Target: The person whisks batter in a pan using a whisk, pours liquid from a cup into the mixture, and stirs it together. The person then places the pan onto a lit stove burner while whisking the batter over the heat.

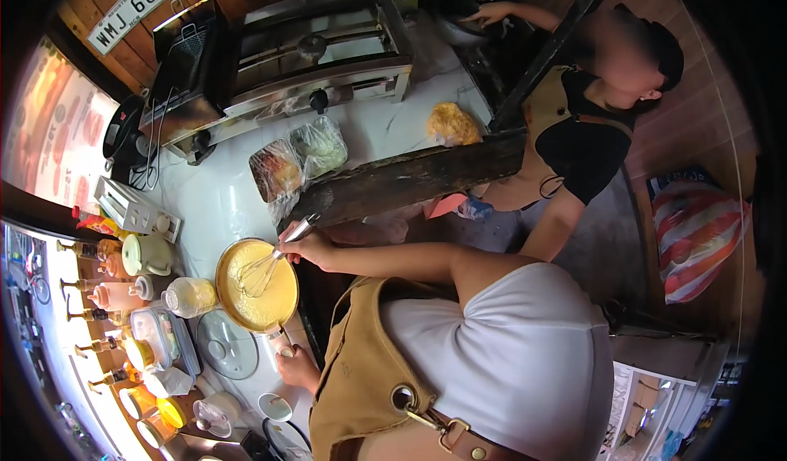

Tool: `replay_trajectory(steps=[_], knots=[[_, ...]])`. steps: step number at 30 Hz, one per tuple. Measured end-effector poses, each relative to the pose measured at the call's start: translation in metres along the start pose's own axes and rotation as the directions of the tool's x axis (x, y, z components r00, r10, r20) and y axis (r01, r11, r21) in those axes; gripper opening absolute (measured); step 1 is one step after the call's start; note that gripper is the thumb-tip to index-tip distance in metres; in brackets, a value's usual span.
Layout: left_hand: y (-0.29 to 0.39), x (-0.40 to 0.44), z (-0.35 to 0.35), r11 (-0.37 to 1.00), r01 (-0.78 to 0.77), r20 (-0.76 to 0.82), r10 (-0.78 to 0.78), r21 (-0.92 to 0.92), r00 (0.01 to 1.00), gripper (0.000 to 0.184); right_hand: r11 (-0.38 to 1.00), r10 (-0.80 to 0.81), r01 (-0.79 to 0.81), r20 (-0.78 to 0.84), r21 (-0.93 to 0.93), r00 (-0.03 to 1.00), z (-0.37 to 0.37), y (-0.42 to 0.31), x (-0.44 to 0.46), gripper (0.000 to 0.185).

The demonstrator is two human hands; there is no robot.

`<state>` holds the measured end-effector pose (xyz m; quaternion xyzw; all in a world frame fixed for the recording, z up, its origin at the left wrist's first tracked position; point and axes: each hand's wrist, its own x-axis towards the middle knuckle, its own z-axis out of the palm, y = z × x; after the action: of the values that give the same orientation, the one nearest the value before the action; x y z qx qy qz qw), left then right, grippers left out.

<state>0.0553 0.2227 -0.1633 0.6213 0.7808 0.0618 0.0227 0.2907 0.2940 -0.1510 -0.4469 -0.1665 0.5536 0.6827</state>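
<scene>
My right hand (pixel 310 245) is closed around the metal handle of a whisk (pixel 261 271), whose wires dip into a yellow creamy mixture (pixel 266 295). That mixture fills a round pan (pixel 220 290) on the white marble-look counter (pixel 211 203). Below, my left hand (pixel 297 368) grips the pan handle (pixel 281 342). A glass lid (pixel 228 348) lies flat beside the pan, close to a jar with a pale yellow top (pixel 190 297).
A gas stove (pixel 320 51) and a fryer (pixel 184 59) stand at the top. Plastic-wrapped containers (pixel 320 145) and a yellow bag (pixel 452 125) sit near a dark wooden beam (pixel 410 181). A co-worker (pixel 574 125) reaches toward a bowl. Sauce bottles (pixel 115 295) line the left.
</scene>
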Motion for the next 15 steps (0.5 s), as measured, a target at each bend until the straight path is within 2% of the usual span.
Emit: replay_trajectory(steps=[15], knots=[[0.0006,0.0015,-0.0056,1.000,0.022,0.080,-0.020,-0.022,0.997,0.031,1.000,-0.008,0.008,-0.029,-0.009,1.000,0.0029,0.0003,0.0022,0.019]])
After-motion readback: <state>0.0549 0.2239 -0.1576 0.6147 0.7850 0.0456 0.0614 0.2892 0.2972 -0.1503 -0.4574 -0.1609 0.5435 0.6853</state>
